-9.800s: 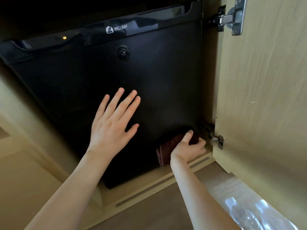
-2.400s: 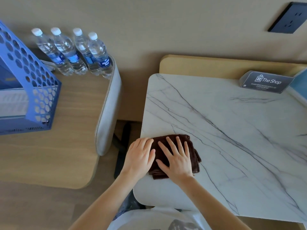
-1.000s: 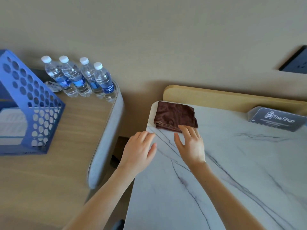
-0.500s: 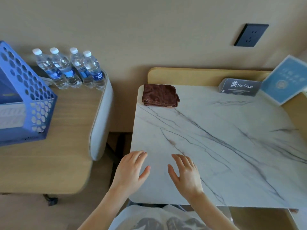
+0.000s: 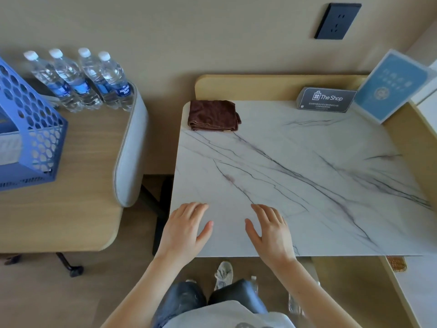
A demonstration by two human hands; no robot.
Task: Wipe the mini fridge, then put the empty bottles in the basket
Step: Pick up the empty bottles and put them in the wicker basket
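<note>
A folded brown cloth lies at the far left corner of the white marble top. My left hand and my right hand hover open over the marble's near edge, both empty, far from the cloth. Several clear water bottles with blue labels stand in a row against the wall on the wooden table at left. The blue perforated basket sits on that table at the far left, partly cut off by the frame. A clear plastic bottle shows on the floor near my right forearm. The mini fridge is out of view.
A dark "The Shop" card and a blue acrylic sign stand at the marble's far right. A grey padded chair back sits between the two surfaces. A dark wall socket is above. My legs and one shoe show below.
The cloth, pressed under both hands earlier, was slid to the far left corner and released. Both hands pulled back to the near edge, where they have stayed since half a second ago.
</note>
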